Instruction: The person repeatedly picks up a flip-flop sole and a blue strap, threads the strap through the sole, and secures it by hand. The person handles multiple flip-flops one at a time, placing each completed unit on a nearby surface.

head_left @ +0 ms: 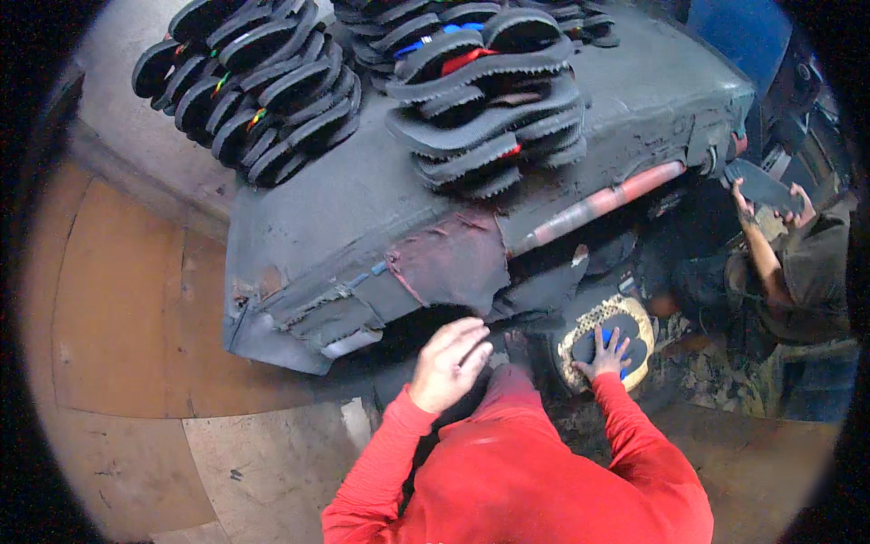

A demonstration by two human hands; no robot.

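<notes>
My right hand (pixel 605 355), fingers spread, rests flat on dark flip-flop soles (pixel 627 334) lying in a round woven basket (pixel 591 319) on the floor; a blue strap piece shows under the fingers. My left hand (pixel 449 363) hovers palm down, fingers apart, holding nothing, just below the torn front edge of a dark worn work table (pixel 362 208). Both arms wear red sleeves.
Stacks of black flip-flops (pixel 489 100) and another pile (pixel 258 86) cover the table's back. A reddish pipe (pixel 594 204) runs along its right side. At the right another person (pixel 797 272) holds a dark sole (pixel 761 186). Tan floor tiles (pixel 127 326) lie left.
</notes>
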